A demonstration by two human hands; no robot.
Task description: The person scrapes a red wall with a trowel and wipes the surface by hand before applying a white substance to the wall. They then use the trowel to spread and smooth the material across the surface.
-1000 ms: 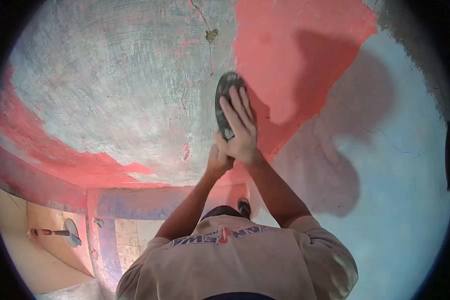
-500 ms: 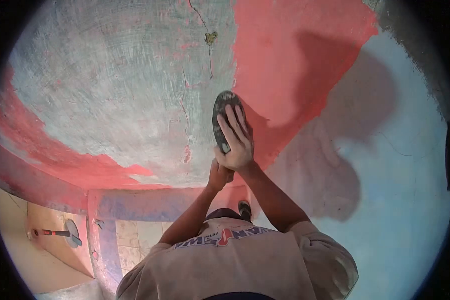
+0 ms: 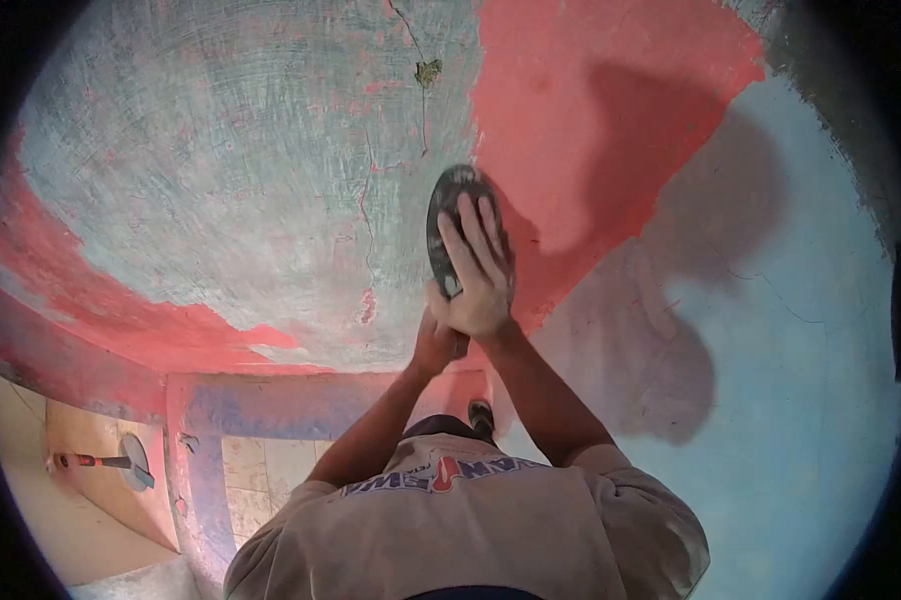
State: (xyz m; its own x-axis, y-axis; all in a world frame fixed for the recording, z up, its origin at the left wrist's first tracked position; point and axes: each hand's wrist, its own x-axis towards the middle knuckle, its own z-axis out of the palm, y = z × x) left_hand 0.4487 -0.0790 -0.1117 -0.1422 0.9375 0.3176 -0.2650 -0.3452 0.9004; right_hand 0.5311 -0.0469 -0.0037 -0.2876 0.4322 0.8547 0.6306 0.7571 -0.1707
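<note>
A dark, oval-looking plate [image 3: 448,252] with pale worn patches is held against the wall, right where bare grey-green plaster meets red paint. My right hand [image 3: 481,285] lies over its back, fingers stretched out along it. Just below, my left hand [image 3: 436,343] is closed around what looks like the tool's handle, whose end pokes out beside the fist. The face against the wall is hidden, so the exact kind of tool cannot be made out. Both forearms reach upward from a beige shirt [image 3: 471,520].
The wall [image 3: 251,180] shows scraped plaster, with a crack and a small hole [image 3: 428,73]. Red paint [image 3: 541,90] and light blue paint [image 3: 801,400] cover its right side. At lower left lies a round-plated tool [image 3: 134,462] with an orange-and-black handle.
The dark plate and both hands have slid slightly up the wall. My view has shifted a little, and the grip looks the same.
</note>
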